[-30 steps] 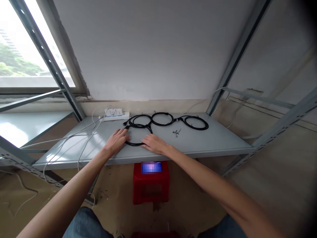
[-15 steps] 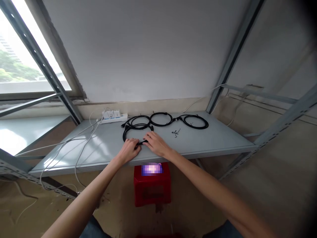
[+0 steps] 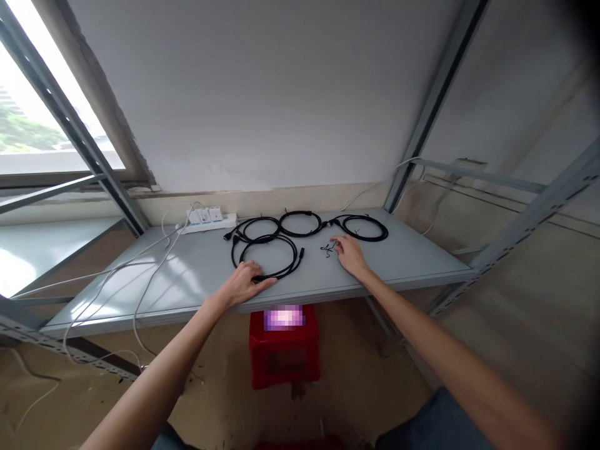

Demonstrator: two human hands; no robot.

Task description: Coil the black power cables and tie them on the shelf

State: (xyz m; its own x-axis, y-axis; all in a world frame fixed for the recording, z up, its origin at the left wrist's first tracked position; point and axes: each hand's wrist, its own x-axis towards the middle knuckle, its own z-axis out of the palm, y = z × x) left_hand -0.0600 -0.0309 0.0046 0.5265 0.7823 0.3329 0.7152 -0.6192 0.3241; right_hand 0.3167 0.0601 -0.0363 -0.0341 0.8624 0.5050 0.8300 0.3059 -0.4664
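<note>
Several black coiled cables lie on a grey metal shelf (image 3: 407, 259). My left hand (image 3: 246, 282) presses down on the near edge of the nearest coil (image 3: 269, 253), fingers flat on it. My right hand (image 3: 349, 253) reaches to the right, its fingertips at a small black twist tie (image 3: 327, 249) lying loose on the shelf. Further back sit a second coil (image 3: 257, 228), a third coil (image 3: 300, 223) and a fourth coil (image 3: 362, 227) in a row.
A white power strip (image 3: 206, 219) with plugged adapters sits at the back left, its white cords (image 3: 140, 275) trailing over the shelf's left side. Grey slanted uprights (image 3: 426, 119) frame the shelf. A red stool (image 3: 284, 350) stands below the front edge.
My right hand left the near coil and moved right to the twist tie. My left hand shifted from the coil's left side to its front edge and stayed on it.
</note>
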